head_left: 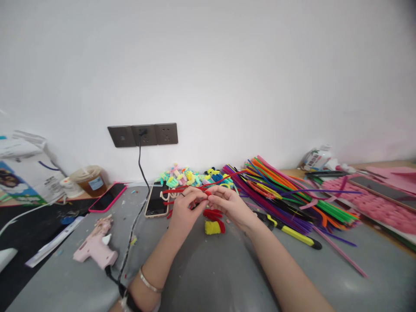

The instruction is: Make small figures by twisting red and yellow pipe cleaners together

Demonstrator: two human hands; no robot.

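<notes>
Left hand [188,209] and right hand [232,209] both pinching a red pipe cleaner [209,194], drawn close, seemingly for fine control | it's over the middle of the surface [208,273] | pipe-cleaner bundle [276,175] toward the far right corner, presumably within reach

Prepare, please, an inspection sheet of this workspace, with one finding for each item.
Surface: gray mat, small scraps on it.
Work pieces: red fuzzy piece at the fingertips; yellow-and-red fuzzy piece lying below.
Clutter: colored fuzzy stems, yellow cutter, pink-edged phone, glue gun, lidded cup.
Hands: left hand and right hand both pinch the red fuzzy piece.
Cables: black cord from wall socket, passing beside the glue gun.
Surroundings: white wall behind.
</notes>
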